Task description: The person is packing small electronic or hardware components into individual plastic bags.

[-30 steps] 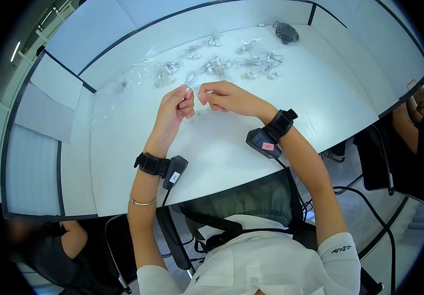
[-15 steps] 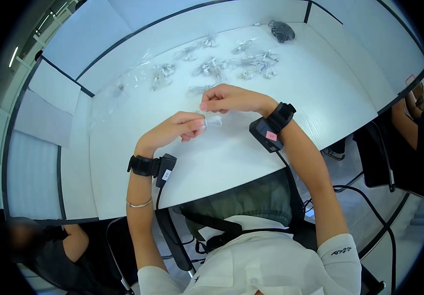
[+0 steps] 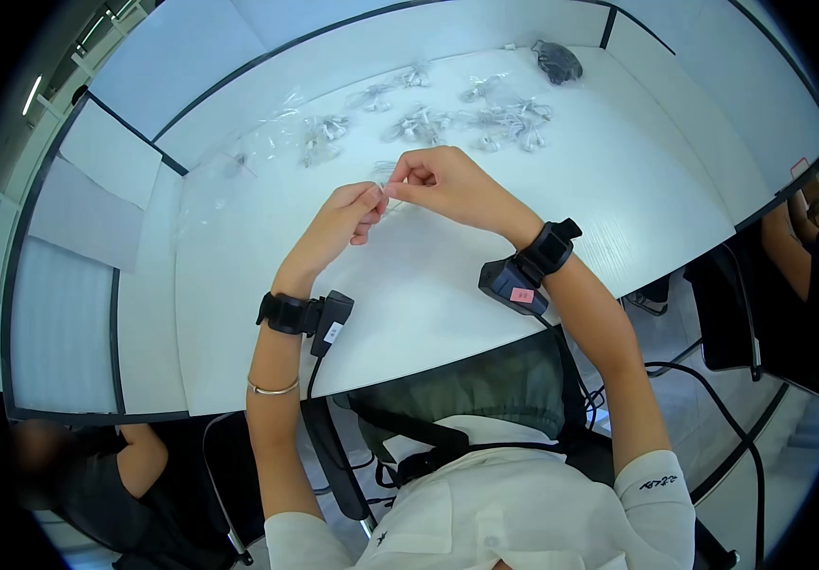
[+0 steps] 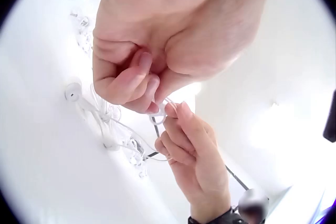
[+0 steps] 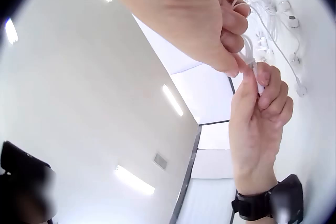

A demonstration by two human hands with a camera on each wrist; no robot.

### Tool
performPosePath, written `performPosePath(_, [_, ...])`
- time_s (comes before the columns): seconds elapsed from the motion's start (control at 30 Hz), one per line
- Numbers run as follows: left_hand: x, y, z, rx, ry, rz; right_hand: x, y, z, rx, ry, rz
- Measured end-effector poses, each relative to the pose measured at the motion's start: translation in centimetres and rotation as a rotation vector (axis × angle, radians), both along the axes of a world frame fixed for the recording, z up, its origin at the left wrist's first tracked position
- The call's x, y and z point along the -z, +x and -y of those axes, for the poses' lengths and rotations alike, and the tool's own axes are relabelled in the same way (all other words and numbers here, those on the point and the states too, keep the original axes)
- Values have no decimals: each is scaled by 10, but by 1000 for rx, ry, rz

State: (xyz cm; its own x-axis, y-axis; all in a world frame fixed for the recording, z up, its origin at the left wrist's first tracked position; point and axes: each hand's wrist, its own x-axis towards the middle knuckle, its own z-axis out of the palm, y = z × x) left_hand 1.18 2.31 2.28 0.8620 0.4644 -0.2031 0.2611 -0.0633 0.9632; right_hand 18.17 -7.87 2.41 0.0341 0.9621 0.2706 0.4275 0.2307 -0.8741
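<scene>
In the head view, my left hand (image 3: pixel 345 217) and right hand (image 3: pixel 449 186) meet fingertip to fingertip above the white table (image 3: pixel 428 285). Between them is a bundled white earphone cable (image 5: pixel 249 49), with small loops showing near the fingertips. My left hand (image 5: pixel 258 121) grips the bundle between thumb and curled fingers. The thumb and index finger of my right hand (image 4: pixel 191 153) pinch the cable right beside it. A thin strand runs over the right fingers, and earbuds (image 5: pixel 301 89) hang or lie beyond in the right wrist view. Part of the bundle is hidden inside the left hand.
Several coiled white earphones (image 3: pixel 419 123) lie across the back of the table, some in clear plastic bags. Clear plastic wrap (image 3: pixel 272 133) sits at the back left, and a dark grey pouch-like thing (image 3: pixel 557 62) at the back right. Low white partitions (image 3: pixel 381 57) enclose the table.
My left hand dipped toward me and turned with the bundle, then came back up to the right fingertips. My right hand has moved slightly and now pinches the cable at the left hand.
</scene>
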Motion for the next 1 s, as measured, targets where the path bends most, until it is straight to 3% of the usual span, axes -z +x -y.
performPosePath(0.2, [-3,4,6,-139,-221,304,3,-5,-2,43,96,-21])
performPosePath(0.47, [-2,6,10,-123,-353,407,-4,2,1,-30,-23,-159])
performPosePath(0.57, [-3,3,9,-122,-266,352,3,7,-3,-94,-21,-176])
performPosePath(0.7, [-5,-6,-1,121,-222,274,11,23,-8,-226,-98,-126])
performPosePath(0.77, [-9,-8,6,133,-175,208,18,28,-12,-320,-114,-59])
performPosePath(0.87, [-17,-13,4,393,-1,-80,10,25,-3,-468,-195,-107])
performPosePath(1.0, [-20,-9,13,486,198,-270,18,21,-6,-501,-282,53])
